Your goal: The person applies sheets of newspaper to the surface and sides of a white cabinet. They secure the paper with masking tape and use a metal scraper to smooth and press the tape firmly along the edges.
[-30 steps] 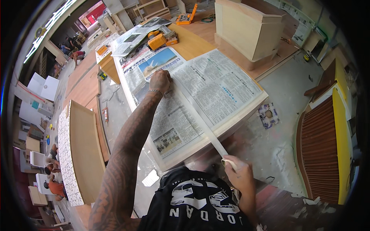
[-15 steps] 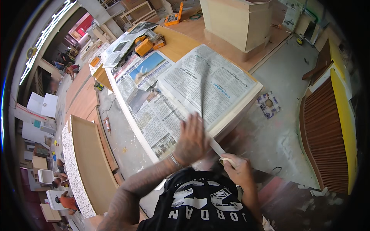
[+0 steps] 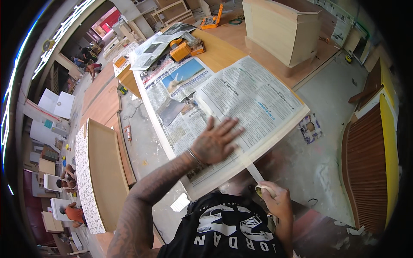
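Newspaper sheets (image 3: 254, 92) cover most of a pale board-topped bench (image 3: 289, 122) in front of me. My left hand (image 3: 217, 141) is over the sheets near the bench's near end, fingers spread and slightly blurred; whether the palm touches the paper I cannot tell. Off the near edge, my right hand (image 3: 277, 200) grips a roll of masking tape (image 3: 260, 190). From the roll a pale tape strip (image 3: 254, 173) stretches up to the bench's near edge, beside the newspaper's lower corner. The right fingers wrap the roll's side.
An orange-yellow power tool (image 3: 180, 50) rests on the bench's far end. Beyond stands a plywood cabinet (image 3: 282, 38). A curved brown slatted panel (image 3: 365, 159) is at right, a long curved board piece (image 3: 103, 167) at left. Several people work at far left, including one in orange (image 3: 75, 214).
My left hand has spread its fingers and shifted off the tape side. The dark crease in the top newspaper sheet has flattened out. My right hand still holds the tape; the view has shifted.
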